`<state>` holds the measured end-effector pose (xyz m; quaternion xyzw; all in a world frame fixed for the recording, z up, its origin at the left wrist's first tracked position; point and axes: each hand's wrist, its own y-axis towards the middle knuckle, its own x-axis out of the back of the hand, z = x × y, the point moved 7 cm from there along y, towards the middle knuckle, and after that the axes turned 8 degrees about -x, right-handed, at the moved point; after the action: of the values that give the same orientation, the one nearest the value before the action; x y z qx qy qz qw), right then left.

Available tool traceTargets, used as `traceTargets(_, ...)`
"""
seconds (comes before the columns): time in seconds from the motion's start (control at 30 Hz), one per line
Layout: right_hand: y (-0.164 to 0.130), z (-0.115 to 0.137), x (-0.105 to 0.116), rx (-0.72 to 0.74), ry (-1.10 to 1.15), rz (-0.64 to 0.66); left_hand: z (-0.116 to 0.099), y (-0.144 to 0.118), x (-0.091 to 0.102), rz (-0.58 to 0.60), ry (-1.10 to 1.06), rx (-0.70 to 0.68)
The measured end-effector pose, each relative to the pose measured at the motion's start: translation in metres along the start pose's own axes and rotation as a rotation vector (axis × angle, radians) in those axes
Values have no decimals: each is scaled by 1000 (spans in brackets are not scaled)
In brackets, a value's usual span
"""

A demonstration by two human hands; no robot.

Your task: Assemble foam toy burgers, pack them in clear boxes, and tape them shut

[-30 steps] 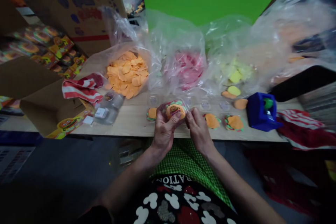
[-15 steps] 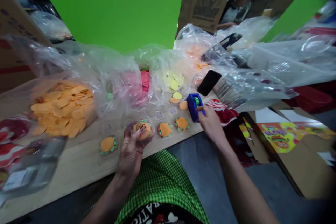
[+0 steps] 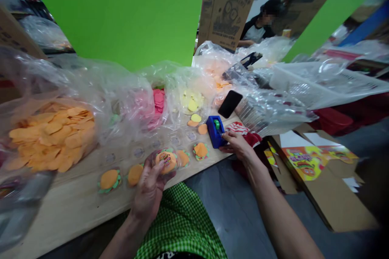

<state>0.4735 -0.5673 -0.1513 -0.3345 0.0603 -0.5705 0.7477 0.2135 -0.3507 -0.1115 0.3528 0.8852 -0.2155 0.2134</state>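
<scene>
My left hand (image 3: pixel 149 188) grips a clear plastic pack with a layered burger-shaped candy (image 3: pixel 166 162) inside, its thumb lying across the printed label on top. At the near end of a blue tape dispenser (image 3: pixel 215 132) with a green core, my right hand (image 3: pixel 238 145) has its fingers drawn together; any tape between them is too small to make out. Along the table's front edge are more burger candies in clear trays, including an orange-topped one (image 3: pixel 110 180) at the left and another (image 3: pixel 201 151) near the dispenser. One (image 3: pixel 135 175) is partly behind my left hand.
Plastic bags along the back hold orange discs (image 3: pixel 57 133), pink pieces (image 3: pixel 158 101) and yellow pieces (image 3: pixel 193 101). A black phone (image 3: pixel 230 104) lies beside stacked clear trays (image 3: pixel 267 107). A cardboard box (image 3: pixel 328 186) is at the lower right. Behind, a person (image 3: pixel 258 26) sits near cartons.
My right hand has drawn its fingers back slightly to the dispenser's near end. My left hand still holds the packed candy. The view has shifted, so the table's things appear further left.
</scene>
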Motion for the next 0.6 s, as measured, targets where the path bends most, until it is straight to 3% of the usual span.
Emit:
traceTargets(0.43, 1, -4, 4, 16, 82, 99, 7, 0, 13, -19, -23, 19)
traceTargets(0.5, 1, -11, 6, 111, 65, 46, 7, 0, 16, -37, -28, 24)
traceTargets(0.6, 5, -25, 4, 232, -22, -134, 7, 2, 16, -46, -40, 30)
